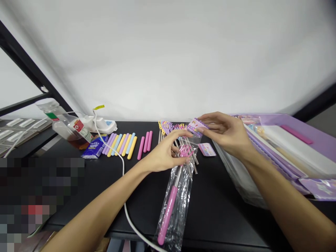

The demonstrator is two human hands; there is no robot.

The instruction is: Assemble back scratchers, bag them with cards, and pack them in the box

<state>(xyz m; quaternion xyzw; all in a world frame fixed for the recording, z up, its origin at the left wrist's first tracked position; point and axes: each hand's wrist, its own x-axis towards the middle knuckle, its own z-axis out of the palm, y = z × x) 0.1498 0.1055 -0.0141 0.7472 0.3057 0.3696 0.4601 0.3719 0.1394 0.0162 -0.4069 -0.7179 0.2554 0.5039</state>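
A pink back scratcher [170,206] lies in a clear plastic bag [181,203], its claw end towards the back. My left hand [164,152] curls round the upper bag, thumb beside the pink claw and forefinger near a purple printed card [195,126]. My right hand [225,134] pinches that card between thumb and fingers at the bag's top. Behind and under the bag are several back scratcher rods with yellow, purple and pink claws [166,126], partly hidden by my left hand. A second printed card [207,149] lies to the right of the bag.
Yellow, purple and blue handles [120,145] lie in a row left, beside pink handles [145,141]. Further left are a blue tissue pack [93,147], a tilted bottle [69,127] and a power strip [107,125]. A white cable [123,175] crosses the black table. A purple-edged bin [286,120] stands right.
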